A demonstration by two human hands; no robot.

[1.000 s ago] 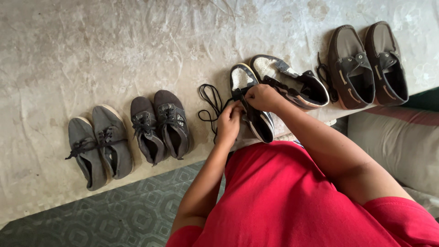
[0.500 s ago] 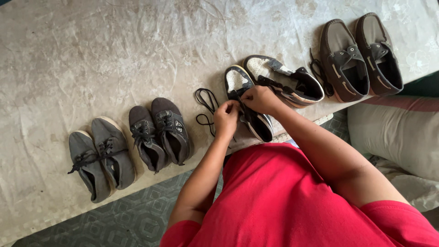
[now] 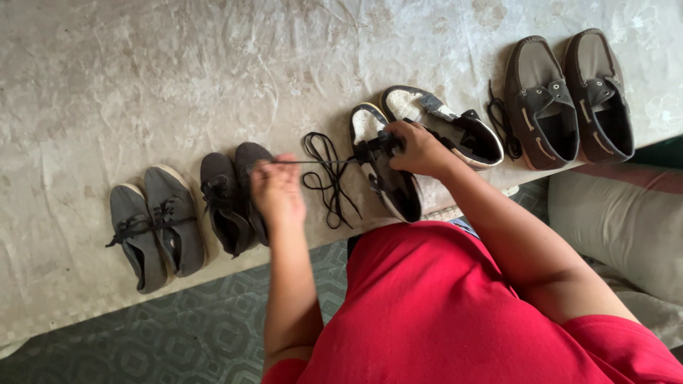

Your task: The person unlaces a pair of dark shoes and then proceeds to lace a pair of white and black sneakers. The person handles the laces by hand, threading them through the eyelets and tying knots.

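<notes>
The black flat shoelace (image 3: 324, 161) runs taut from the top eyelets of the black-and-white leather sneaker (image 3: 384, 167), which lies near the front edge of the pale marbled worktop (image 3: 142, 78), out to the left, while its slack length lies in loose loops on the worktop between the 2 hands. The left hand (image 3: 276, 190) is pinched shut on the lace's free end and drawn well away from the shoe, over the neighbouring pair; the right hand (image 3: 418, 148) is closed on the sneaker's tongue and eyelet area, pinning the shoe in place. The hands are well apart. To lace well here, the pull probably wants to stay level and in line with the eyelet, with the right hand bracing the shoe so it does not slide, and the lace kept flat rather than twisted. The sneaker's partner (image 3: 445, 124) lies just beside it, touching at the toe. Further left stand 1 pair of dark grey canvas shoes (image 3: 231, 195) and 1 pair of lighter grey canvas shoes (image 3: 156, 227); to the right, 1 pair of brown boat shoes (image 3: 569, 96).
</notes>
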